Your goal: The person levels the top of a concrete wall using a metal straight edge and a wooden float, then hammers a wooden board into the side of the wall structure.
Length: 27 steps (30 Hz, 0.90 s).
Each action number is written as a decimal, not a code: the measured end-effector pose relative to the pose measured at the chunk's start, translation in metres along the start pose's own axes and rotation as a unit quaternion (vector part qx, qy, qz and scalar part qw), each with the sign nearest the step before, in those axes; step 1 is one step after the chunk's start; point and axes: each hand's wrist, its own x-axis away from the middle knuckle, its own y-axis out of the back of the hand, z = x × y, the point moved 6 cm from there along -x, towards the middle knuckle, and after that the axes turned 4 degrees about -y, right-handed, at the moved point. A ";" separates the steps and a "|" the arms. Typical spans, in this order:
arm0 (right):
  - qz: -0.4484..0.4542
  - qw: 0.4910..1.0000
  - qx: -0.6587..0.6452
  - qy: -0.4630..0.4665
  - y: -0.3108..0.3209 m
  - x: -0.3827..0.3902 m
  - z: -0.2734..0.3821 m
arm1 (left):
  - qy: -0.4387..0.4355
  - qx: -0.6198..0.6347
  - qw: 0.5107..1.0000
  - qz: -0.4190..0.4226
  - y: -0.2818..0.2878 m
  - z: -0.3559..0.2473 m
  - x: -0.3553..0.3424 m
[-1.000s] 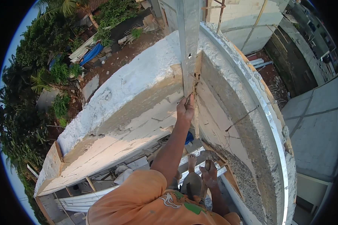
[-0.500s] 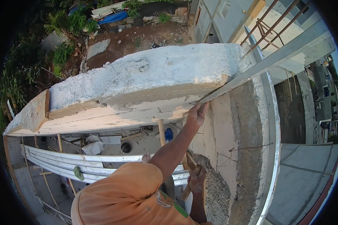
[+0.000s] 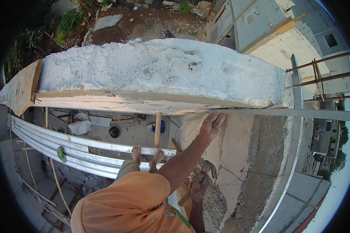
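My left hand [image 3: 213,126] reaches up to the lower edge of a thick, white-topped concrete wall [image 3: 144,70]. Its fingers are drawn together by the end of a long grey metal bar [image 3: 284,112]; anything small between them is too fine to make out. The bar runs to the right from there, along the wall's edge. Lower down, close to my body, my right hand [image 3: 198,185] is closed round a hammer [image 3: 210,167] with a curved metal head. Part of its handle is hidden by the fingers.
Below left lie long silvery metal channels [image 3: 81,145] beside my bare feet [image 3: 157,156]. A bamboo pole [image 3: 158,130] stands under the wall. A second metal strip [image 3: 287,174] edges the rough ledge on the right, where thin wire [image 3: 256,173] sticks out. Rusty rebar [image 3: 326,77] juts at upper right.
The view has swung, so the grey bar now lies nearly level instead of slanting. My left hand stays at the bar's end. The hammer head has come into view above my right hand.
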 end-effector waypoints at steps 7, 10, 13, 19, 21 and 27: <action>-0.036 0.995 -0.009 0.089 -0.006 -0.019 0.052 | 0.005 -0.017 0.999 0.028 -0.004 -0.010 -0.006; -0.032 0.996 -0.048 0.071 -0.009 -0.040 0.087 | -0.008 -0.051 0.999 0.015 -0.010 -0.008 -0.002; -0.032 0.992 -0.034 0.119 -0.020 -0.060 0.117 | 0.005 -0.060 0.998 0.002 -0.012 -0.012 0.000; -0.041 0.986 -0.049 0.155 -0.026 -0.097 0.147 | 0.010 -0.072 0.997 0.011 -0.012 -0.014 0.000; -0.020 0.983 -0.068 0.168 -0.033 -0.104 0.153 | -0.021 -0.090 0.995 0.045 -0.010 -0.018 -0.006; -0.042 0.981 -0.071 0.177 -0.033 -0.112 0.156 | -0.016 -0.123 0.991 0.046 0.001 -0.013 -0.009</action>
